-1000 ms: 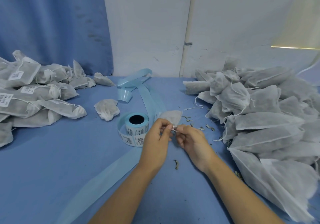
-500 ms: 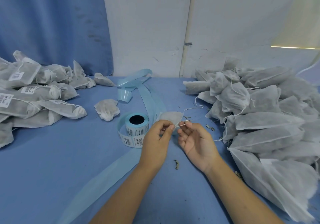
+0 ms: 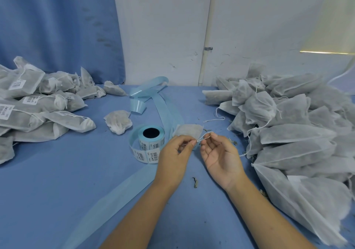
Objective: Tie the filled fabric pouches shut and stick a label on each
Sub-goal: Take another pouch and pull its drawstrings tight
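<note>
Fingertips point(image 3: 192, 143) of the left hand point(image 3: 175, 153): thumb and forefinger pressed together, pinching the white drawstring point(image 3: 204, 135) close to the pouch point(image 3: 189, 130). On the right hand point(image 3: 221, 155), thumb and forefinger pinch the far end of the string loop. The other fingers curl loosely and hold nothing. A short loop spans the two pinches.

Pouch location: on the blue table point(image 3: 57, 191), just behind both hands and beside the label roll point(image 3: 151, 137). Its near edge is hidden by the left knuckles. No label is visible on it.

Step in hand (judged): drawing the knot closed.
- Keep the left pinch as the anchor, tight against the gathered neck, so the closure does not slacken.
- Pull with the right hand along the line of the string, evenly. The cord is thin and the fabric looks flimsy, so a jerk would likely pucker or tear it.
- The label comes next. The roll lies within easy reach of the left hand.

Pose: the left hand is back-up, knuckles toward the camera, wrist roughly straight. The right hand is palm-up and cupped, wrist slightly bent. Both forearms enter from the bottom edge and converge at the pouch.

Surroundings: a labelled pile point(image 3: 38, 104) at left and an unlabelled pile point(image 3: 288, 133) at right.
</note>
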Available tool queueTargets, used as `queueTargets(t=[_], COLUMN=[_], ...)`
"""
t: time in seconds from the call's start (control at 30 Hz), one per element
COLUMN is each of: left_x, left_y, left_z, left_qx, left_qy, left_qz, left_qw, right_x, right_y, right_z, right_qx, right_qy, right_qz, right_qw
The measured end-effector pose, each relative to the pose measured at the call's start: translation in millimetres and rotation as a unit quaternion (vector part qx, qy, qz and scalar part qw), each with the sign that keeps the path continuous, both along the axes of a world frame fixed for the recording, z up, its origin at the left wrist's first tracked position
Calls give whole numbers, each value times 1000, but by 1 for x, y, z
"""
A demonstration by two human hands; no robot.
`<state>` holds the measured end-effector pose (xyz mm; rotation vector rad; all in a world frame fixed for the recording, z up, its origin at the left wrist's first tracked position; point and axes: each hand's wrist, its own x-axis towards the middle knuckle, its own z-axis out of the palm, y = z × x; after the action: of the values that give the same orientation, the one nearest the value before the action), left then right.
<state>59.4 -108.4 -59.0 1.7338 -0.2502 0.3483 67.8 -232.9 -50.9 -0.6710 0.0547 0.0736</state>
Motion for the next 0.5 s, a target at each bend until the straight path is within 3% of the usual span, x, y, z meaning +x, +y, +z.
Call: queueTargets(t=[0.13, 0.33, 0.43, 0.5], left_x=[0, 1, 6, 9], left_y=[-1, -1, 1, 1], left_z=[-1, -7, -13, -13], left_qx=[9, 215, 301, 298], left_qy=[-10, -134, -122, -116], left_qz=[9, 54, 73, 106], left_qw=[1000, 966, 943, 942], right_x=[0, -1, -3, -5], right_y=[0, -2, 1, 2], right_z=[0, 5, 7, 7], right_qx=[-4, 31, 48, 50], right_qy=[-6, -25, -45, -50], right_qz=[7, 72, 107, 123], right_qw=[1000, 997, 992, 990])
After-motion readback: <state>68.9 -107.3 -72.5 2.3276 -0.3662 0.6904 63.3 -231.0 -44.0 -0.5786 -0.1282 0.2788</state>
